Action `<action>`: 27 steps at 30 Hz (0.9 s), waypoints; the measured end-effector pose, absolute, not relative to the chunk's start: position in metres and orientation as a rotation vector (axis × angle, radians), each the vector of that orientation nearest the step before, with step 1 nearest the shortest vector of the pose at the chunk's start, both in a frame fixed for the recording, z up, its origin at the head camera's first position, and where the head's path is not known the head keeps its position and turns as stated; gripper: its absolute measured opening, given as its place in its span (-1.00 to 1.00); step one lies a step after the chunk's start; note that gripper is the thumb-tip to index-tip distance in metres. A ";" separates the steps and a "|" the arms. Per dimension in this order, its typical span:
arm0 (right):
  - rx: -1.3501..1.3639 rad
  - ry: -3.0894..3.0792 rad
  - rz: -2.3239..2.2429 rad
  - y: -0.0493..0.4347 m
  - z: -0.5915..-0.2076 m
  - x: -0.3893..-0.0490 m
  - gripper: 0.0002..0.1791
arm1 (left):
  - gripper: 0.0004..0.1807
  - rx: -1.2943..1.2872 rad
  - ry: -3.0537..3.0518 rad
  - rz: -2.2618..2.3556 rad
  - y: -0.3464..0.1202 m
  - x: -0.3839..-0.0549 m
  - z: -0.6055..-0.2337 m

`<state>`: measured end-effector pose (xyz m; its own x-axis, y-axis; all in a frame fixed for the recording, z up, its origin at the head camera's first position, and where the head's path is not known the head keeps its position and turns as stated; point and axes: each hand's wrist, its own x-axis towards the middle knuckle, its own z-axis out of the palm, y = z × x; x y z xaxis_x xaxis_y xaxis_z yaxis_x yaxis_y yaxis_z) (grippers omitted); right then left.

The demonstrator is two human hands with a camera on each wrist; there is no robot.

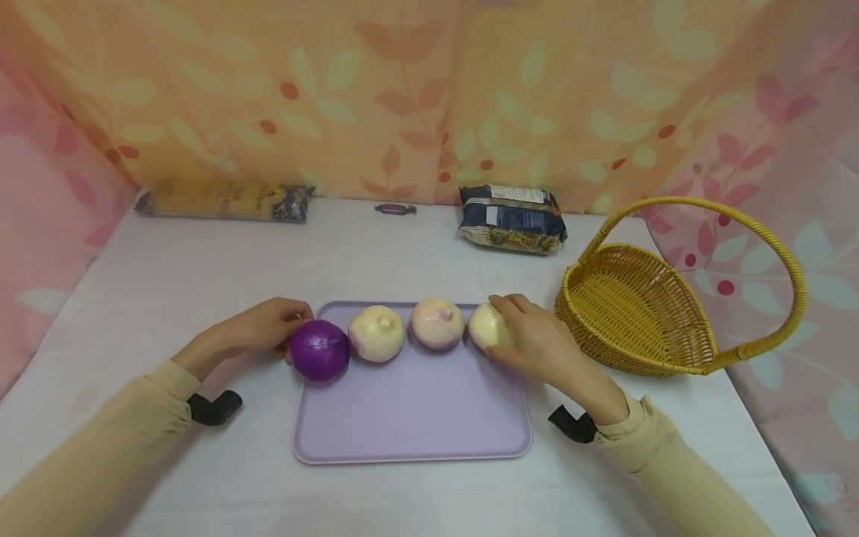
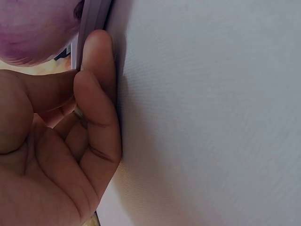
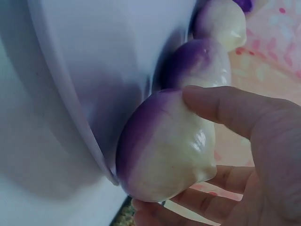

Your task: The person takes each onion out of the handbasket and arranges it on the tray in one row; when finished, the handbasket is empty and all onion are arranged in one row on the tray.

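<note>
In the head view, a row of turnips lies along the far side of a lilac tray point(image 1: 412, 418). The purple turnip point(image 1: 320, 350) is at the left end, then a white turnip point(image 1: 376, 333) and another white turnip point(image 1: 438, 324). My right hand point(image 1: 537, 339) holds the rightmost turnip point(image 3: 164, 150), thumb on its upper side and fingers curled round the far side. Beside the purple turnip, my left hand point(image 1: 271, 327) has its thumb and curled fingers pinched at the tray's left rim point(image 2: 91, 23), below the turnip, in the left wrist view.
A yellow wicker basket point(image 1: 637, 309) with a tall handle stands right of the tray. Along the back lie a long yellow packet point(image 1: 221, 201), a small wrapped candy point(image 1: 396, 209) and a dark blue packet point(image 1: 513, 218). Patterned curtains point(image 1: 403, 97) enclose the white table point(image 1: 201, 261).
</note>
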<state>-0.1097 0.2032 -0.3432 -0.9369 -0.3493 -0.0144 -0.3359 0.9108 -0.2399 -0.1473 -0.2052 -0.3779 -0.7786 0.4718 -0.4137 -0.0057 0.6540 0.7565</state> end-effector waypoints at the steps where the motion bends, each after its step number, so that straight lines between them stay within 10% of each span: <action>1: -0.551 3.010 -0.373 0.203 -0.345 -0.110 -0.18 | -0.81 0.359 2.270 1.041 -0.205 -0.147 -0.378; 27: -0.454 2.979 -0.410 0.205 -0.335 -0.111 -0.24 | -0.81 0.361 2.345 1.022 -0.207 -0.149 -0.384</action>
